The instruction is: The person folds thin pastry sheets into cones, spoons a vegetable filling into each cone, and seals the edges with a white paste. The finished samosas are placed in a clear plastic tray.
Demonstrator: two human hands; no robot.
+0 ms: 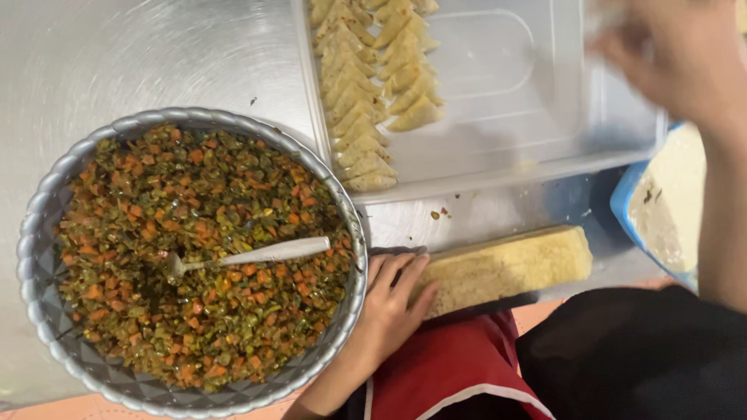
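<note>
My left hand (389, 299) lies at the table's near edge, fingers spread flat on the left end of a long pale stack of pastry strips (513, 264). It grips nothing. My right hand (673, 50) is blurred at the top right, above the clear plastic tray (529, 117); whether it holds anything cannot be told. Folded triangular pastries (366, 85) lie in two rows at the tray's left side. A scalloped metal bowl (47, 202) at the left is full of chopped orange and green filling (194, 202), with a white-handled spoon (261, 254) resting in it.
Everything stands on a shiny metal surface (117, 54). A blue container (622, 202) with white paste sits at the right edge, partly behind my right forearm. Red and black clothing (545, 365) fills the bottom right.
</note>
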